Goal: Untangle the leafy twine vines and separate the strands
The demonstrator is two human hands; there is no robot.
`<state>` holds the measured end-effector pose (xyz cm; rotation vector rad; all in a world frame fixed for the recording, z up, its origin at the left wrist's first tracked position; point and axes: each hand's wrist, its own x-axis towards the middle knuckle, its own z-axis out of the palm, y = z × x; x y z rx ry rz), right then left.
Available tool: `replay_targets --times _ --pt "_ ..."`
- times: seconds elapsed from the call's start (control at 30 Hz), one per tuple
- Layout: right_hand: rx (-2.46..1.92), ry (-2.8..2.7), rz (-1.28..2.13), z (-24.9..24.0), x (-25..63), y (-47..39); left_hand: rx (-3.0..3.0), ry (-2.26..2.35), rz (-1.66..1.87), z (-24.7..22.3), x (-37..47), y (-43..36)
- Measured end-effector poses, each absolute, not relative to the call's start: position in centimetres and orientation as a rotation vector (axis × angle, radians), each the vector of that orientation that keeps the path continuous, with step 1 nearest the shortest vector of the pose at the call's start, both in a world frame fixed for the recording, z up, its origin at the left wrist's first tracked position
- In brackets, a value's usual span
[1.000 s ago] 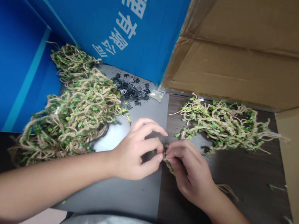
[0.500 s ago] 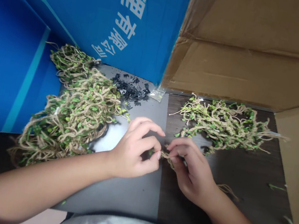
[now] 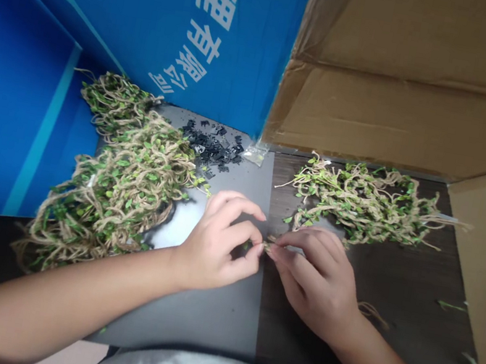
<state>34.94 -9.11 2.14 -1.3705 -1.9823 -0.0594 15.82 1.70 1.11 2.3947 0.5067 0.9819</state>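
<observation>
Between my two hands, over the seam of the grey and dark table areas, is a short visible bit of twine. My left hand pinches one part of it between thumb and index finger, its other fingers curled loosely. From the other side, the thumb and fingertips of my right hand close on the same twine. Most of this strand is hidden behind my right hand, and loose twine ends show beyond that wrist. A large heap of leafy twine garlands lies left of my left hand. Another bundle of leafy twine lies beyond my right hand.
Small black chips are scattered at the back beside a clear plastic piece. A blue panel with white characters and a brown cardboard wall close off the back. A green sprig lies at the right.
My right hand has shifted slightly left, its fingertips now nearer my left hand's pinch and covering more of the twine. My left hand stays nearly still.
</observation>
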Motion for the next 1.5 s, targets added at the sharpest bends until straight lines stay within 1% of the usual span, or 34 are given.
replay_targets --times 0.23,0.47,0.7,0.93,1.13,1.23,1.4,1.5 --pt "-1.315 -1.849 0.226 1.94 34.78 -9.43 2.375 0.495 0.962 1.32 15.87 1.55" --pt "-1.257 -1.755 0.355 2.13 34.72 -9.11 2.265 0.393 0.904 1.68 15.76 1.96" --pt "-1.279 -1.725 0.375 1.85 34.83 -9.13 2.214 0.393 0.872 1.74 15.80 2.07" --pt "-1.279 -1.765 0.326 1.60 34.53 -9.24 2.226 0.414 0.884 1.56 15.88 1.89" --pt "-1.249 -1.804 0.371 1.64 34.61 -9.33 2.250 0.441 0.910 1.80 16.05 1.81" --pt "-1.206 -1.758 0.509 2.01 34.85 -9.12 2.273 0.445 0.910 1.84 16.02 1.83" --pt "-1.174 -1.572 0.849 2.20 34.93 -8.97 2.284 0.442 0.908 1.78 15.78 1.81" --pt "-1.174 -1.488 0.907 2.02 34.75 -9.07 2.266 0.410 0.901 1.77 15.64 1.77"
